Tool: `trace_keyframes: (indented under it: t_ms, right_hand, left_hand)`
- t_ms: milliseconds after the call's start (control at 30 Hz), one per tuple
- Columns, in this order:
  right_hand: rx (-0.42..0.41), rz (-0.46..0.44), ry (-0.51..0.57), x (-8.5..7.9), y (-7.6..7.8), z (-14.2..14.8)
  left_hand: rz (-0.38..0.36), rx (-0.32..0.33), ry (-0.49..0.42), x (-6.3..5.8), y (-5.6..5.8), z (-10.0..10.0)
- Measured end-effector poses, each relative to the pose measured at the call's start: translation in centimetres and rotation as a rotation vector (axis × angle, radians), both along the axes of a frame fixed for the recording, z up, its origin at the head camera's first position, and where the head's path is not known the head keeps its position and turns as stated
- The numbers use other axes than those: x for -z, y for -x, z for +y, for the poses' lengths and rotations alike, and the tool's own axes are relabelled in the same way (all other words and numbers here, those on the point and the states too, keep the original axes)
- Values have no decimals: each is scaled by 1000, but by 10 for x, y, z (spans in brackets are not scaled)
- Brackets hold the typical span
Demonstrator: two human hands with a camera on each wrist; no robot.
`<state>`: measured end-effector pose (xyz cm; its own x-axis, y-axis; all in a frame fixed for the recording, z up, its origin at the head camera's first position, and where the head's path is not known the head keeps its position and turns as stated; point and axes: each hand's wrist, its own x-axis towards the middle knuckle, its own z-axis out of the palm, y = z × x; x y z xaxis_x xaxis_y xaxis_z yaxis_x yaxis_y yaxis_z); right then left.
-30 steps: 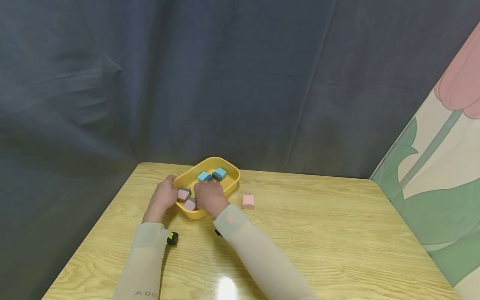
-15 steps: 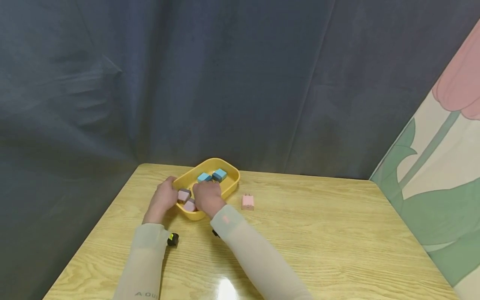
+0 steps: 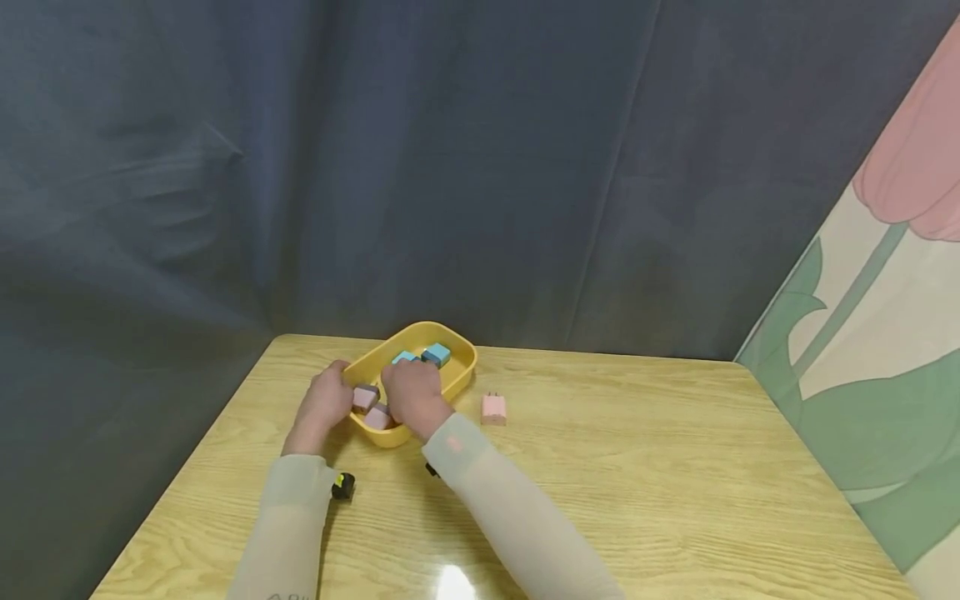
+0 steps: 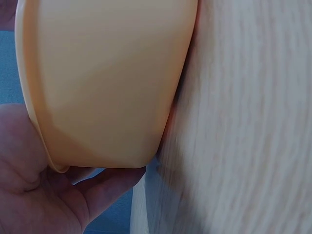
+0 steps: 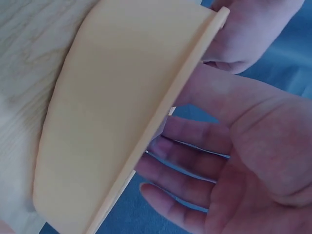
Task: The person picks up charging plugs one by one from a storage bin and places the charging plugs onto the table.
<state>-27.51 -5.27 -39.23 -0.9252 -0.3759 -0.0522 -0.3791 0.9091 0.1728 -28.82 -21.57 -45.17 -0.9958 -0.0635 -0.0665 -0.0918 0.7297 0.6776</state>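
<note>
Head view first: from where I stand, the person has both hands at a yellow bin [image 3: 390, 438], which sits toward the far left of a wooden table [image 3: 660, 467]. The left hand [image 3: 327, 402] grips the bin's left side. The right hand [image 3: 415, 398] reaches over the near right side, its fingers down inside and out of sight. Toward the bin's far end lie a light-blue plug [image 3: 437, 354] with a dark part and, just beside it, another blue plug [image 3: 405, 357], partly behind the right hand. Nearer the left hand are a mauve plug [image 3: 365, 398] with a dark end and a second mauve one [image 3: 377, 416]. Out on the table, to the right of the bin, a pink plug [image 3: 493, 409] points its prongs away from the person. A dark curtain [image 3: 465, 167] hangs behind.

Left wrist view: the bin's outer wall fills much of the sight, its rim running down into the left hand, fingers lying against the end.

Right wrist view: the right hand's thumb and fingers go past the rim, tips hidden; I can't tell whether they hold anything.
</note>
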Motion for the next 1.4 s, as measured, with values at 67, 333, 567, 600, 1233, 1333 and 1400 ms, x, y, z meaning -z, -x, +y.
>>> trace_keyframes:
  t_ms: [67,333,567,600,1233,1333,1400]
  right_hand:
    - [-10,-4,27,-3,1,3]
    - [-41,-21,97,-6,3,13]
    - [-73,-13,131,-6,2,18]
    - [-75,-17,137,-6,3,18]
    - [-124,-47,442,2,8,38]
    - [-115,-79,524,6,9,43]
    - [-113,-94,575,9,9,47]
  left_hand:
    - [2,-1,4,-1,1,-1]
    - [30,-1,25,-3,3,0]
    - [29,-5,33,-3,4,1]
    - [28,-6,33,-3,4,2]
    - [11,-13,14,-2,1,1]
    - [8,-14,13,-2,0,1]
    - [9,-14,15,-1,-1,2]
